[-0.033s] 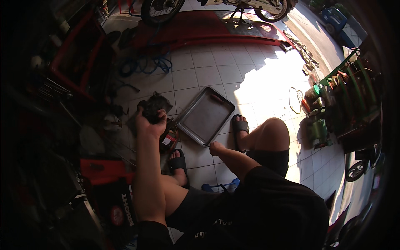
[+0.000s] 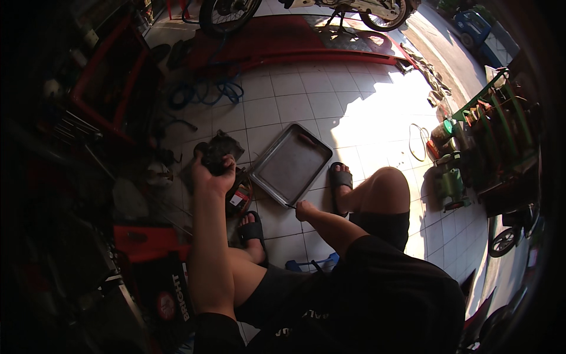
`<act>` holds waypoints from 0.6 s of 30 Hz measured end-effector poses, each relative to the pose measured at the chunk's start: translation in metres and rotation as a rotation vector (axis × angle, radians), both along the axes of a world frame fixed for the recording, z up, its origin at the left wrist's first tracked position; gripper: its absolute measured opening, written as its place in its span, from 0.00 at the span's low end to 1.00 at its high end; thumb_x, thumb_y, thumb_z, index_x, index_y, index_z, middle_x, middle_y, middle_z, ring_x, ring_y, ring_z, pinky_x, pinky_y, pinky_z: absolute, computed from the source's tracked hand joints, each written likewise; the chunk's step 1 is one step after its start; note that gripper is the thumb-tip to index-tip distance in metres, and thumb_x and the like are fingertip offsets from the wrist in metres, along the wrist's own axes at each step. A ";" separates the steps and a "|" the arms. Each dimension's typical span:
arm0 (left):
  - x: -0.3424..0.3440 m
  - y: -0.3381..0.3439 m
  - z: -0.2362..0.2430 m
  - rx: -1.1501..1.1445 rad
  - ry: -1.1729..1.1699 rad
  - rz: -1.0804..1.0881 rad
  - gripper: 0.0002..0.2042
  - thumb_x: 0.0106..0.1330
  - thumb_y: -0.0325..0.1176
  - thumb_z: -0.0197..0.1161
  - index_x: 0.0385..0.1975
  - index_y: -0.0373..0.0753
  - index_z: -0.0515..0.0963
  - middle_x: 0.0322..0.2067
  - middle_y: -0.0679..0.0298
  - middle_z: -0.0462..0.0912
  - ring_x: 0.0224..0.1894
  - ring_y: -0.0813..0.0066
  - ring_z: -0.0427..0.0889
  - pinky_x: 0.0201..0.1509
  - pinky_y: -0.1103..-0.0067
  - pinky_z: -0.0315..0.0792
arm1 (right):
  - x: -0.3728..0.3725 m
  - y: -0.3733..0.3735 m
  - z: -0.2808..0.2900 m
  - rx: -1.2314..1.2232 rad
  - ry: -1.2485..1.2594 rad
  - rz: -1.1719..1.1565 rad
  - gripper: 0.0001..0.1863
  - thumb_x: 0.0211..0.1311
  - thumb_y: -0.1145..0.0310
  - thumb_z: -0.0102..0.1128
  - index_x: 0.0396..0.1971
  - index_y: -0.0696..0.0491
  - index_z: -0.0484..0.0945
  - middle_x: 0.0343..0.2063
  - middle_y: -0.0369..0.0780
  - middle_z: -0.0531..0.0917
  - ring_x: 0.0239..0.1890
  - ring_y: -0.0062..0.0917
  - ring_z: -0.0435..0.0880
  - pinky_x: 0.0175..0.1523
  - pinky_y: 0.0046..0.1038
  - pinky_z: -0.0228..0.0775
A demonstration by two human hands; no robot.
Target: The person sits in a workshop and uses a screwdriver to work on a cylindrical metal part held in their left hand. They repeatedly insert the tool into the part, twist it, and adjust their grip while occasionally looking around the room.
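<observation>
My left hand (image 2: 213,175) is curled around a dark, greasy metal part (image 2: 219,152), possibly from an engine, beside the tray's left corner. Shadow hides its details. At the tray's near corner, my right hand (image 2: 305,210) is closed on the end of a thin dark rod-like tool (image 2: 290,206); the fist hides most of it. Between my sandalled feet and a little beyond them lies a shallow metal tray (image 2: 272,192), set at an angle on the tiles. It holds a small brownish piece (image 2: 307,140) near its far corner.
A red and black box (image 2: 239,197) stands by my left foot. Blue hose (image 2: 206,94) lies coiled farther off, before a red lift platform (image 2: 265,56) carrying a motorcycle (image 2: 377,9). A green rack (image 2: 501,130) with bottles is at right, a red cabinet (image 2: 109,82) at left.
</observation>
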State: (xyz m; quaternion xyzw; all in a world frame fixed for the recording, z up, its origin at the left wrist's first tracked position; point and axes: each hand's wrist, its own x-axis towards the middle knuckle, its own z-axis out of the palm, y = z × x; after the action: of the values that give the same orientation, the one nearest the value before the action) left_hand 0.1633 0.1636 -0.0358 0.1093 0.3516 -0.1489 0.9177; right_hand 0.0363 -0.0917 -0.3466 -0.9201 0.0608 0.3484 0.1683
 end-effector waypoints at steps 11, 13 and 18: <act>0.004 -0.002 0.001 -0.024 -0.054 -0.035 0.16 0.72 0.48 0.54 0.34 0.39 0.74 0.30 0.64 0.70 0.33 0.69 0.68 0.28 0.80 0.62 | -0.003 0.042 -0.002 0.059 -0.012 0.016 0.16 0.55 0.74 0.54 0.42 0.61 0.84 0.45 0.55 0.84 0.51 0.47 0.83 0.55 0.40 0.77; 0.005 -0.010 0.005 -0.025 -0.036 -0.040 0.16 0.71 0.47 0.54 0.33 0.39 0.74 0.30 0.64 0.70 0.33 0.69 0.68 0.28 0.79 0.62 | -0.005 0.037 -0.005 0.055 -0.020 -0.007 0.16 0.54 0.73 0.54 0.41 0.61 0.84 0.45 0.55 0.84 0.51 0.47 0.83 0.54 0.39 0.77; 0.005 -0.022 0.006 -0.036 -0.009 -0.047 0.19 0.74 0.50 0.50 0.38 0.39 0.74 0.32 0.63 0.72 0.30 0.69 0.69 0.28 0.79 0.62 | -0.008 0.035 0.001 0.054 -0.009 0.024 0.16 0.54 0.72 0.55 0.41 0.62 0.83 0.44 0.54 0.84 0.51 0.47 0.84 0.53 0.39 0.78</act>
State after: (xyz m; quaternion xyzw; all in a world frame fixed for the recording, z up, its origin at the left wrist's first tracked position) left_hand 0.1679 0.1414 -0.0300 0.1016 0.3418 -0.1763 0.9175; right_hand 0.0279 -0.0566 -0.3452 -0.9175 0.0398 0.3477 0.1892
